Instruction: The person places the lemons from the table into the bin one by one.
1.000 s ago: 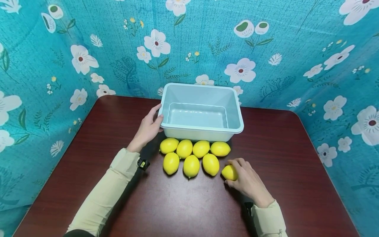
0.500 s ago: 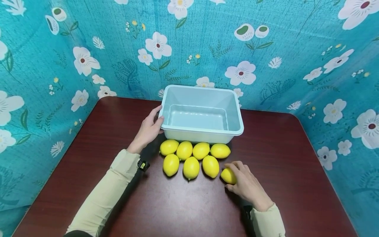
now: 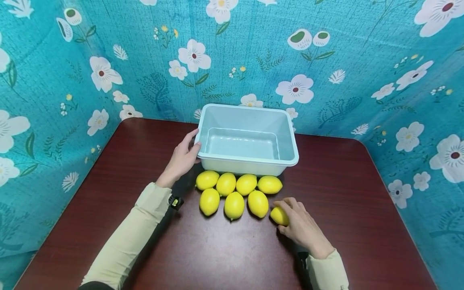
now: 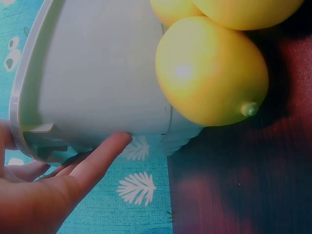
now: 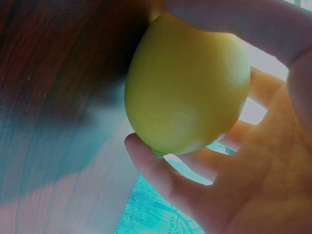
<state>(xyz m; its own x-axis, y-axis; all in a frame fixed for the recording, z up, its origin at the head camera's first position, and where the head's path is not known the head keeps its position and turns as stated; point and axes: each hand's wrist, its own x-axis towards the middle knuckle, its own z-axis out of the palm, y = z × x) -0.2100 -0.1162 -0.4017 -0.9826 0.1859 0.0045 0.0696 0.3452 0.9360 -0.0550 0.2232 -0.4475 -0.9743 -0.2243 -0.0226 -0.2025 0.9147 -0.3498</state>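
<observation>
A light blue plastic bin (image 3: 246, 160) stands at the back of the table with nothing inside it. My left hand (image 3: 180, 160) holds its left end, the thumb over the rim and the fingers under it against the outer wall (image 4: 97, 73). Low at the right, my right hand (image 3: 303, 227) grips a yellow lemon (image 3: 279, 216) between thumb and fingers. That lemon (image 5: 187, 87) is at the tabletop, at the right end of the front row. Its nearest neighbour is another lemon (image 3: 258, 204), a small gap to its left.
Several lemons form two rows before the bin; the back row, with a lemon (image 3: 270, 185) at its right end, lies close against the bin's front wall. The dark red-brown table (image 3: 232, 257) meets a floral blue cloth (image 3: 145, 60) behind and at both sides.
The head view has tipped slightly. My right hand and its lemon have shifted a little nearer and to the left. The left hand keeps its hold on the bin.
</observation>
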